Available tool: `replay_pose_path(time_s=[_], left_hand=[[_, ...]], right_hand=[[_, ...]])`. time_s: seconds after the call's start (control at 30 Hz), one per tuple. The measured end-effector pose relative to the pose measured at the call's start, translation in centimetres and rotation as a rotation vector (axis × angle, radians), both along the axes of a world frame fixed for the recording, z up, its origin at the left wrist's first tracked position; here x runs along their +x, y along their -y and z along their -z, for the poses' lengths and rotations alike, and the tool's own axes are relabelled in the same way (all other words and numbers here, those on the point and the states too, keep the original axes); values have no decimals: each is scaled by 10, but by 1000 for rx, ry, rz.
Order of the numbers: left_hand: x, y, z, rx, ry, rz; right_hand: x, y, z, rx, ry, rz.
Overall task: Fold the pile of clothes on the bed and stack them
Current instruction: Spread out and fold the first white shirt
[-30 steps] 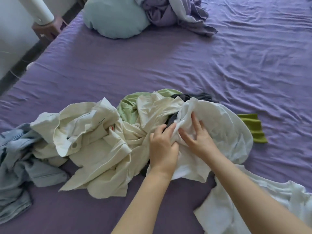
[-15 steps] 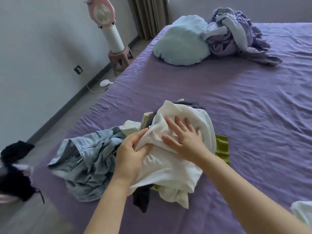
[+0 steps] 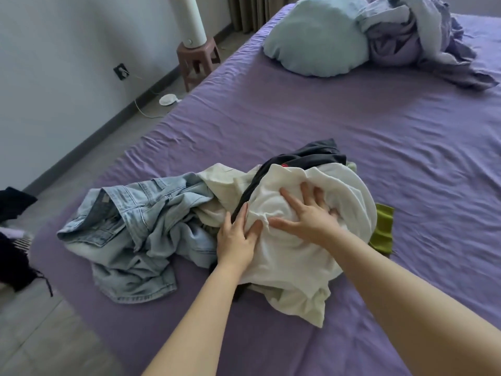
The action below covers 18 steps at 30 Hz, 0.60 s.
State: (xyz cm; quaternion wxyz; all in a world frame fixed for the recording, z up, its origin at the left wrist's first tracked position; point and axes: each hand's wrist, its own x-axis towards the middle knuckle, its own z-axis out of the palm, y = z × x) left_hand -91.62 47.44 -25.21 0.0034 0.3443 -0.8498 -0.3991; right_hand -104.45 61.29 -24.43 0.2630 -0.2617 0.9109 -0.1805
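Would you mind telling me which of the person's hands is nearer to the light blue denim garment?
Left. The left hand rests on the white garment right beside the denim garment, at its edge. The right hand presses the white garment farther from the denim.

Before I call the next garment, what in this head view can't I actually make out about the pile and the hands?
- How many garments lie under the white top: it covers the pile's middle.
- What the dark garment is: mostly buried.
- The green cloth: only an edge shows past the white top.
- The right hand: its far fingertips sink into a fold.
- The left hand: palm side hidden, so grip unclear.
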Motion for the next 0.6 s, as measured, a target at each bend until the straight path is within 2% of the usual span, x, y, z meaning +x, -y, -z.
replay_pose_path(time_s=[0.2,0.27,0.33,0.4,0.47,0.6], left_hand=[[18,-13,-26,97,-129,-67],[26,-30,-43,51,-170,-129],[32,-58,-60,-75,-212,-154],[32,-98,-76,-195,-276,-102],[28,-146,-84,-236,-321,-4],[22,-247,-73,-197,-307,224]], right_hand=[[8,-37,-14,-103,4,-36],[20,-69,-18,-121,-51,-13],[37,-111,-21,-156,-96,73],[53,-161,-22,-184,-130,185],[68,-213,-21,-138,-172,252],[98,-314,-12,2,-167,298]])
